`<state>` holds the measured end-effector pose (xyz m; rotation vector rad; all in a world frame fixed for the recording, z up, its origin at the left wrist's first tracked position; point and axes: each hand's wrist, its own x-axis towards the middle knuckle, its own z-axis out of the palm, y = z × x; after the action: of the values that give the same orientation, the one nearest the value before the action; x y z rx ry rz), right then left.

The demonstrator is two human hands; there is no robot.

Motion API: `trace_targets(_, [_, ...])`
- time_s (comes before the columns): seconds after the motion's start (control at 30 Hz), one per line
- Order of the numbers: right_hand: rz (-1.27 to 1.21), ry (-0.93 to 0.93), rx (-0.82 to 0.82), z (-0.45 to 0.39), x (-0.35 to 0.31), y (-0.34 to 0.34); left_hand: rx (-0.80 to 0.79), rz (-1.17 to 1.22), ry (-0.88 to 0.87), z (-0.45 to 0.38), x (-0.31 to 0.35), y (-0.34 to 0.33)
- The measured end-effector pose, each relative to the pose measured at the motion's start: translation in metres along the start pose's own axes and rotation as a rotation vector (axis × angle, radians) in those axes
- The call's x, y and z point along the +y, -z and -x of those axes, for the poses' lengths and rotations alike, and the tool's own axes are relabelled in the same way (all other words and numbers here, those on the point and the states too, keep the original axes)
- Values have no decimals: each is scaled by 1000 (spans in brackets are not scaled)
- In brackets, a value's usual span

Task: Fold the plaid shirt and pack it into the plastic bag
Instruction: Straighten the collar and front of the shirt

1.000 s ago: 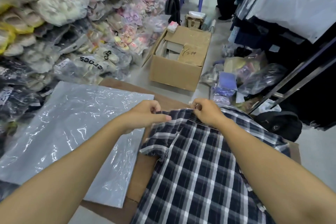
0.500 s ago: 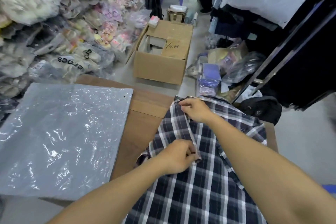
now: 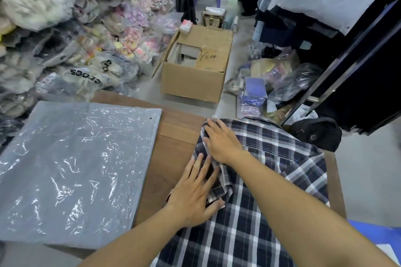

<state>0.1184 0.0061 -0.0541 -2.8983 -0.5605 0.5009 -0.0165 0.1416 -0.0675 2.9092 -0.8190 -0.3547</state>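
A dark blue and white plaid shirt (image 3: 271,171) lies spread on the right half of a brown wooden table (image 3: 173,136). My left hand (image 3: 195,193) rests flat on the folded-in left edge of the shirt, fingers spread, holding nothing. My right hand (image 3: 223,141) presses flat on the shirt's upper left part, near its far edge. A large grey plastic bag (image 3: 76,169) lies flat on the table's left half, apart from the shirt.
An open cardboard box (image 3: 195,78) stands on the floor beyond the table. Piles of bagged goods (image 3: 65,39) fill the left side. Hanging clothes and a metal rack (image 3: 347,50) are at the right, with a black bag (image 3: 316,134) by the table's corner. A person crouches far back.
Both hands have let go of the pinched shirt edge and now lie flat on it. The left side of the shirt is folded inward. The left hand has moved toward me along the fold.
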Motion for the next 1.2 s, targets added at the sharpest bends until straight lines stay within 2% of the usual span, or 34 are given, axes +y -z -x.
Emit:
trace_targets(0.2, [48,71,-65,15,25,2,23,37,-7,-1,-1,-3])
trace_targets(0.3, [213,124,-83,28,48,6,-7,46,-15,-3,-2,-2])
trace_targets(0.4, [318,102,-108,43,69,5,-34,30,-23,-4,-3,0])
trace_targets(0.47, [299,93,-26,48,66,5,-60,28,-26,-4,-2,0])
trace_targets(0.57, [200,178,138,56,42,-2,-56,21,-26,-5,-2,-1])
trace_targets(0.63, [168,238,127,66,32,-16,-27,9,-18,-5,-2,-4])
trace_targets(0.9, [128,223,52,74,37,-32,-27,5,-30,-6,-4,-9])
trace_targets(1.07, [268,145,116,81,53,-33,-68,48,-12,-11,-4,-1])
trace_targets(1.13, [255,111,178,89,54,-26,-91,66,-33,-7,-5,4])
trace_targets(1.2, [214,164,230,98,52,-14,-55,70,-83,-1,-7,12])
